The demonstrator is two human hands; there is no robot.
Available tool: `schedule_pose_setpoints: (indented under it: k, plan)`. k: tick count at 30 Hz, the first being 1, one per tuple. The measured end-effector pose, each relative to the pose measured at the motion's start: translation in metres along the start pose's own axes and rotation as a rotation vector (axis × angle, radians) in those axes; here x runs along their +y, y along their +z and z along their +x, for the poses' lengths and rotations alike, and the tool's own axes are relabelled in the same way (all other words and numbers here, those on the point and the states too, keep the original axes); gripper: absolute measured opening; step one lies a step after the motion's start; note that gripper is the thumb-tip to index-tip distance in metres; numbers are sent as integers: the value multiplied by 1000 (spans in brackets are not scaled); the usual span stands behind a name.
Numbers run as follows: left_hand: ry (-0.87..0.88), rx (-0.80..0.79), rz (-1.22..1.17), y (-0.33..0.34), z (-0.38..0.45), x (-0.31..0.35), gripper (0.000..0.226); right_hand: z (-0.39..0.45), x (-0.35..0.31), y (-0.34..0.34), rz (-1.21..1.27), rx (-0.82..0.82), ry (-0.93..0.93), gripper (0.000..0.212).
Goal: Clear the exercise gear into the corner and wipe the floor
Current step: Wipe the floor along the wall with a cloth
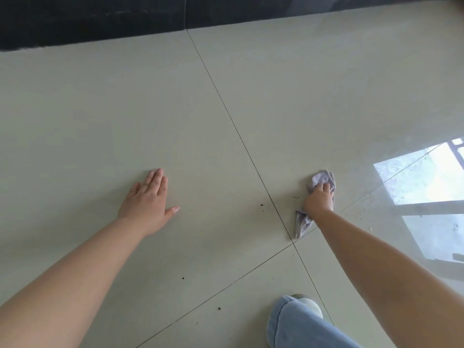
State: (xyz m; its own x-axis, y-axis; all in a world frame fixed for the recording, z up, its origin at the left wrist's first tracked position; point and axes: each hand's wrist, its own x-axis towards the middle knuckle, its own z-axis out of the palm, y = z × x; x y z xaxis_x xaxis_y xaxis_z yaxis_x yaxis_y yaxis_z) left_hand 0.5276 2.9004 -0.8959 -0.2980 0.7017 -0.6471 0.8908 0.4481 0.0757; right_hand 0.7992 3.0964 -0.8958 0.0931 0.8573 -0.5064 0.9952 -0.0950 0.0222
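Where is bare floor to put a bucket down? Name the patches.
Widest bare patch: the pale floor between the left hand and the dark wall base. Also beyond the right hand and its cloth, up to the wall. Avoid the tile joint between the hands: dark crumbs lie there, more near the knee.

Open tiled floor (pixel 226 101) runs unobstructed up to the dark wall base (pixel 100 18) at the far edge. Left hand (pixel 148 202) lies flat on the tile, right hand (pixel 319 197) grips a grey cloth (pixel 322 178); open floor between them. Denim knee (pixel 296 320) blocks near right.
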Motion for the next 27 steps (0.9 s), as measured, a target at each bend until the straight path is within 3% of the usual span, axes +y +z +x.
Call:
schedule_pose_setpoints:
  k: [4,12,16,19,21,24,27]
  plan:
    - [5,54,-59,0,-2,-5,68,3,-41,-6,96,49,-31,63]
    - [-145,236,-244,19,-20,-46,55,-94,-159,59,-27,-99,-840,68]
    - [-188,216,-214,21,-29,-70,57,-157,-144,93,-262,-285,-1226,65]
    - [-148,174,-162,20,-32,-74,60,-144,-108,91,-280,-199,-1439,64]
    - [-124,168,-155,19,-31,-70,62,-117,-90,76,-322,-79,-1348,67]
    - [-105,147,-122,14,-23,-62,64,-57,-77,36,-277,-121,-898,67]
    - [-119,130,-95,0,-7,-57,67,2,-89,2,-135,-9,-587,61]
